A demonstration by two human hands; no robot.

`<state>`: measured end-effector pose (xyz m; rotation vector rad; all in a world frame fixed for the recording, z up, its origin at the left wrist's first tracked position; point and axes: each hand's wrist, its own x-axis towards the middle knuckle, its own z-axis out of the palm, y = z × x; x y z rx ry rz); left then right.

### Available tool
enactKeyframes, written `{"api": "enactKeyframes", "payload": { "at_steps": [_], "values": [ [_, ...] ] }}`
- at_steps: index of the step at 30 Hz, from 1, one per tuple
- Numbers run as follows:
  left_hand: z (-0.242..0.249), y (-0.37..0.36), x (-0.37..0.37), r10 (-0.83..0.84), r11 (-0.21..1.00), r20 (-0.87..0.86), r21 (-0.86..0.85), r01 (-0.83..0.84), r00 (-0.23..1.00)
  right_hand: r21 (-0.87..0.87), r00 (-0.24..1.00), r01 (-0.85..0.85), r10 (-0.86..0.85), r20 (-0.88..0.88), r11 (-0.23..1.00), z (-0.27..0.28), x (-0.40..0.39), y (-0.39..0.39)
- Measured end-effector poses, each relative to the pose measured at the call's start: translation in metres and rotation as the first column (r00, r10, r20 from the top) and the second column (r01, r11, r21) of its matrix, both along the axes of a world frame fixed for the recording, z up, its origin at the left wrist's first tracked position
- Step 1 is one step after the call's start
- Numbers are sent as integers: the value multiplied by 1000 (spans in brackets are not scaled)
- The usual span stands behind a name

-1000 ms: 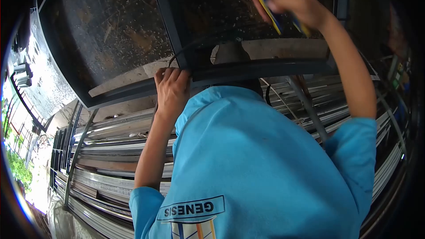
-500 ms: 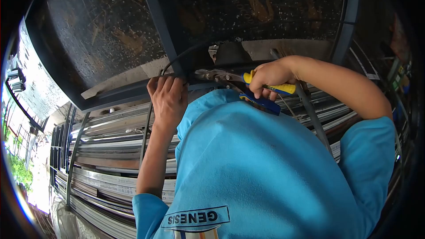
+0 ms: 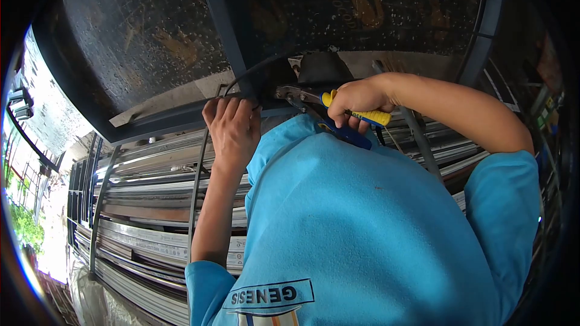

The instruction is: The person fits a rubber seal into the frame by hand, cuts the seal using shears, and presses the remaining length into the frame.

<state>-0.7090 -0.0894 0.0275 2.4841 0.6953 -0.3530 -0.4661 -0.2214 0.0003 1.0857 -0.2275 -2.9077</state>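
Note:
My right hand (image 3: 362, 99) is wrapped around the yellow and blue handles of a pair of metal snips (image 3: 373, 117). Their grey, riveted head points left, toward my other hand, and the tips are lost in shadow. With fingers curled and pressed together, my left hand (image 3: 232, 127) is at the edge of a dark metal frame (image 3: 163, 122). What it grips, if anything, is hidden. A thin black cable (image 3: 251, 70) curves up from beside those fingers.
Beyond the frame lies a dark, speckled panel (image 3: 139, 42) crossed by a metal bar (image 3: 220, 18). Below, long metal profiles (image 3: 145, 205) are stacked on a rack with upright bars (image 3: 99, 205). A dark block-like object (image 3: 323, 67) stands behind the snips.
My right hand and the snips have moved a little left, closer to my left hand. My left hand stays at the frame's edge, and the view has shifted slightly.

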Motion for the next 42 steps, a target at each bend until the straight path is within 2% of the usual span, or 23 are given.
{"api": "enactKeyframes", "payload": {
  "at_steps": [4, 7, 12, 15, 18, 19, 20, 22, 24, 26, 28, 32, 35, 36, 38, 40, 42],
  "values": [
    [1, 1, 1, -24, 1000, 4, 5, 24, 1000, -19, 999, 20, -21, -38, 1000, -2, -1, -2],
    [-1, 1, 2, -49, 999, 16, 2, 49, 999, -15, 1000, 5, -5, -3, 1000, 1, -3, -1],
    [-6, 2, -3, -76, 996, 53, 41, 74, 996, -47, 993, 119, -118, 12, 992, 2, -11, -7],
    [-3, 3, -1, -110, 994, 63, 32, 108, 992, -19, 992, 95, -96, -87, 995, -4, -16, -11],
    [-7, 4, 0, -82, 996, 76, 42, 79, 994, 42, 994, 103, -101, -48, 994, -1, -16, -9],
    [-7, 4, 0, -95, 995, 71, 41, 93, 993, 99, 994, 100, -103, 31, 990, 6, -16, -10],
    [-6, 3, -1, -108, 994, 66, 33, 106, 992, 96, 995, 94, -98, 31, 991, 13, -22, -13],
    [-5, 4, 1, -104, 995, 80, 20, 103, 991, 133, 975, 144, -163, 150, 981, 19, -28, -16],
    [-4, 5, 1, -121, 993, 65, 24, 120, 991, 137, 971, 118, -143, 189, 984, 20, -25, -22],
    [-2, 8, 3, -132, 991, 56, 34, 130, 990, 286, 971, -1, -68, 230, 958, 27, -14, -26],
    [2, 12, 3, -148, 988, 38, 37, 147, 988, 234, 986, -68, 30, 162, 970, 35, 11, -34],
    [-2, 18, 10, -206, 978, 76, 6, 206, 976, 197, 976, -95, 52, 213, 976, 49, 37, -55],
    [0, 19, 12, -255, 967, 51, 35, 253, 966, 75, 986, 88, -98, 137, 993, 45, 25, -56],
    [1, 19, 13, -253, 967, 51, 41, 251, 966, 81, 986, 86, -96, 138, 993, 40, 19, -51],
    [2, 19, 14, -255, 965, 28, 65, 252, 967, 129, 995, 94, -96, 8, 987, 30, 5, -44],
    [3, 18, 15, -264, 962, -5, 73, 264, 964, 179, 998, 56, -60, 21, 982, 19, -10, -44],
    [5, 17, 16, -276, 958, -39, 77, 278, 961, 83, 970, 230, -221, -101, 970, 18, -18, -45]
  ]
}}
